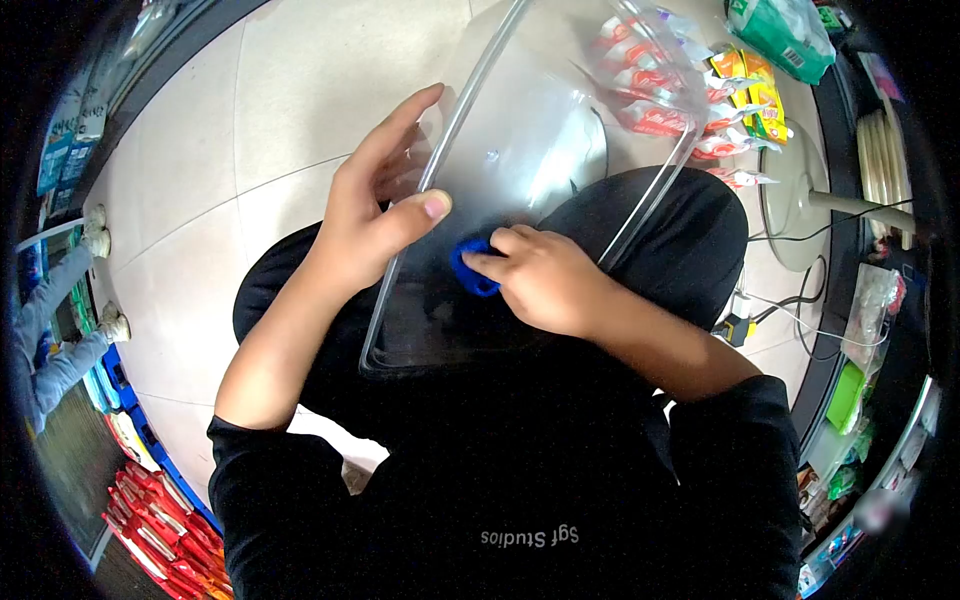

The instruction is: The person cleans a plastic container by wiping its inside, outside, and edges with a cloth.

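A clear plastic bin (520, 130) rests tilted across my lap, its open side toward me. My left hand (385, 200) grips the bin's left rim, thumb over the edge and fingers along the outer wall. Inside the bin, my right hand (545, 275) presses a bunched blue cloth (472, 268) against the plastic near the lower end. The cloth lies under the fingertips, and part of it is hidden by the hand.
Red-and-white packets (650, 85) and yellow packets (750, 90) lie on the tiled floor (200, 200) beyond the bin, with a green package (785, 40) behind. A round stand base (795, 220) and black cables (800, 300) are at right. Stocked shelves line both sides. Another person's legs (65, 320) show at left.
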`<state>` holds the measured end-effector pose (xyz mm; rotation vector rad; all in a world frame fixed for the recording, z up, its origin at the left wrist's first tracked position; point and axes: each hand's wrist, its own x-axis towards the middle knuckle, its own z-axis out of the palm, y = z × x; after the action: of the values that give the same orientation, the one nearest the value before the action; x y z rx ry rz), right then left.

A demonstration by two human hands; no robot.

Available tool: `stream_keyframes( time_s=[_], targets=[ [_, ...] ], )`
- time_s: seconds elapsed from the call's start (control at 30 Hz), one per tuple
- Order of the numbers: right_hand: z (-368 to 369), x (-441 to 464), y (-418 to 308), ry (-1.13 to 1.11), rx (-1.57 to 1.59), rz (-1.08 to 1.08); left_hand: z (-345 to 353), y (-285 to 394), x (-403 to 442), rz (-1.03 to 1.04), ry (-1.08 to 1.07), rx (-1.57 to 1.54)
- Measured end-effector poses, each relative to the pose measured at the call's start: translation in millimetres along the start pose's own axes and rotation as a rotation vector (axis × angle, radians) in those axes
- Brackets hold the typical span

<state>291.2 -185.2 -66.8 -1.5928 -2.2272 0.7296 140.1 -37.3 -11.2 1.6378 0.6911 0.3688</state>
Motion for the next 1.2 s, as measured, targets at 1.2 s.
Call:
stream_keyframes(
  time_s=[1.2],
  targets=[
    [1, 96, -2, 0.731, -0.010, 0.256, -9, -15, 4, 0.008, 0.011, -0.069]
  ],
)
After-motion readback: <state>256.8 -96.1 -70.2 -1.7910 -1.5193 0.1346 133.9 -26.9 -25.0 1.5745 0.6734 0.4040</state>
